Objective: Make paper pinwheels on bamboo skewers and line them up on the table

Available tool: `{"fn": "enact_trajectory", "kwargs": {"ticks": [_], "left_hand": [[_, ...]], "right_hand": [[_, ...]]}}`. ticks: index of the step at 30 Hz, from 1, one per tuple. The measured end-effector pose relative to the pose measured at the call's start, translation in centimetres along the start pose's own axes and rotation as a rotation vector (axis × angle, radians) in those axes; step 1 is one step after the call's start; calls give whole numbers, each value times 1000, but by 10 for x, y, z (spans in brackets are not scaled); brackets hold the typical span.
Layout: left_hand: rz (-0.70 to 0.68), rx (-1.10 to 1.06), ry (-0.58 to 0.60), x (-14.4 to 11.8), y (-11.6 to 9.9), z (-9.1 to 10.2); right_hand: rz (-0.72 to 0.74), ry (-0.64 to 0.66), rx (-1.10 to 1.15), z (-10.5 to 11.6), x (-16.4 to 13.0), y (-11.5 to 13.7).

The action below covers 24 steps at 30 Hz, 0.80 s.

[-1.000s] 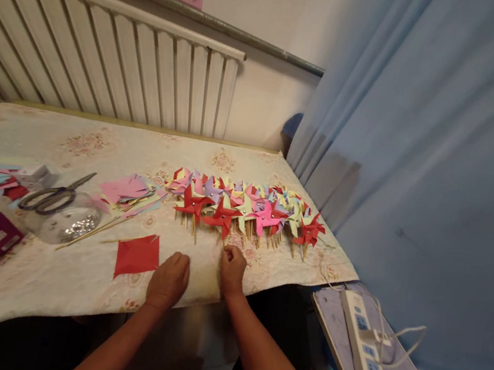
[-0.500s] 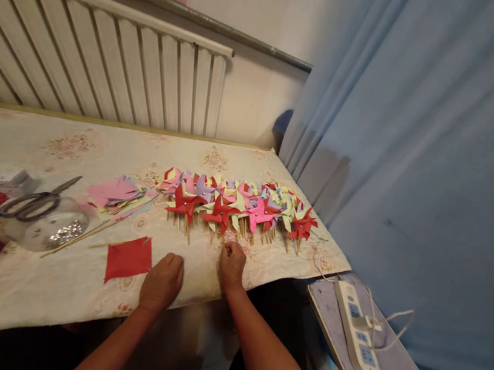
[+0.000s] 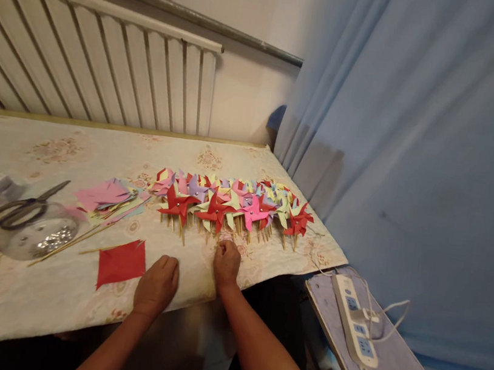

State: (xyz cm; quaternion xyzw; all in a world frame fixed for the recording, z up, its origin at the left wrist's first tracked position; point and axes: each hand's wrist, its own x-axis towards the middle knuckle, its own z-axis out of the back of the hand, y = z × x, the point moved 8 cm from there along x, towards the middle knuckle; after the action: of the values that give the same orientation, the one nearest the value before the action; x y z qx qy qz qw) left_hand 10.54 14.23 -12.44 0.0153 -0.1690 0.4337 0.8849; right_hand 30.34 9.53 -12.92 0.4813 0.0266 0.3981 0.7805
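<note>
Fingers curled in, pinwheels just beyond

Both hands are held at the near side of the desk, well apart from each other. Left hand: fingers folded into a loose fist, knuckles up; no object is seen in it, palm hidden. Right hand: thumb and forefinger drawn together; whether a thin stick is pinched there cannot be told.

Step in hand, as judged: the front of the pinwheel group is being attended to by the right hand; no folding or cutting is being done. By the same judgement, a narrow parting of the right fingers is called for next, with a single stick to be taken or freed and the crowded neighbours not to be knocked.

Pinwheels are grouped in close rows, paper heads up, sticks below; their footing cannot be made out. The red front ones are placed just past the right fingertips; contact is not clear. From the left fingers the group is set farther off, ahead and to the right.

Red sheet: laid flat just left of the left hand, touching or not is unclear. Farther left, scissors are rested over a clear tray with metal studs; coloured paper is piled near it.
</note>
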Motion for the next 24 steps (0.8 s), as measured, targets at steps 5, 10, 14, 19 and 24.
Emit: {"fn": "enact_trajectory", "kwargs": {"ticks": [5,10,14,19,24], "left_hand": [[6,5,5,0,2,-2],[-1,-1,-5,-1,2,-4],[-6,3,-19,0,1,-2],[-8,-10,-25,0,0,0],[-12,-1,-35,0,0,0]], "right_hand": [[2,7,-13,0,0,1],[-16,-13,-19,0,-1,1],[-23,-7,-43,0,-1,2],[-47,16,-83,-2,-1,1],[-44,15,-119,-2,0,3]]}}
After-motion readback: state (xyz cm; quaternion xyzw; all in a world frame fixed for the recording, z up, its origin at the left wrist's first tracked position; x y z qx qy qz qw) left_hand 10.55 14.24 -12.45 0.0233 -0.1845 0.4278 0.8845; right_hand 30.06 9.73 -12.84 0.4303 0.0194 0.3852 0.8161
